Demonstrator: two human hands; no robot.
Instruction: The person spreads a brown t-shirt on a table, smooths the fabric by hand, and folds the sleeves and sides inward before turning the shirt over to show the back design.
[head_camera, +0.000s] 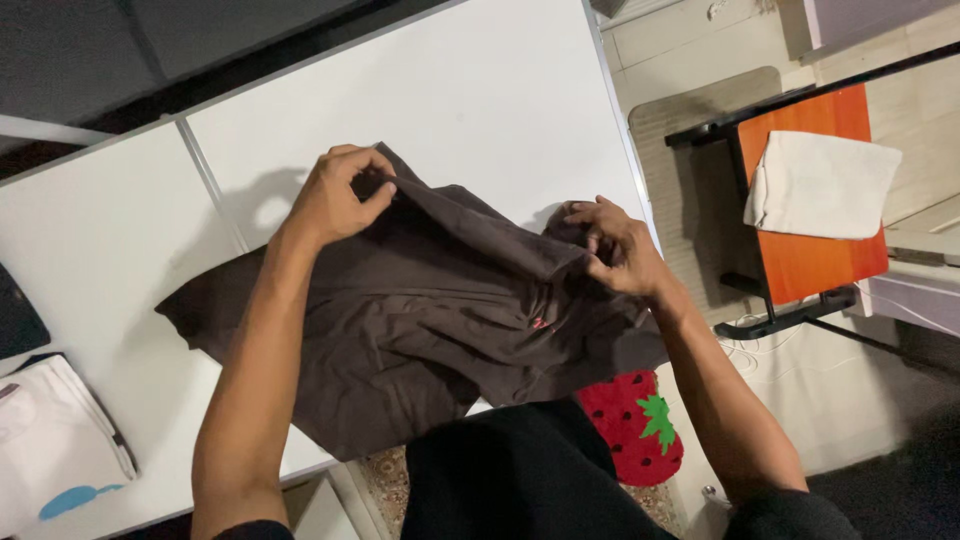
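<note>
Basically, head view: left hand (335, 195) and right hand (615, 245) each have fingers pinched shut on the dark brown shirt (420, 320), lifting its far edge taut while the rest drapes on the white table (480, 90).

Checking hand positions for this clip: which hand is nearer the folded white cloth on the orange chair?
Right. The right hand grips the brown shirt beside the cloth; the left hand is farther.
</note>
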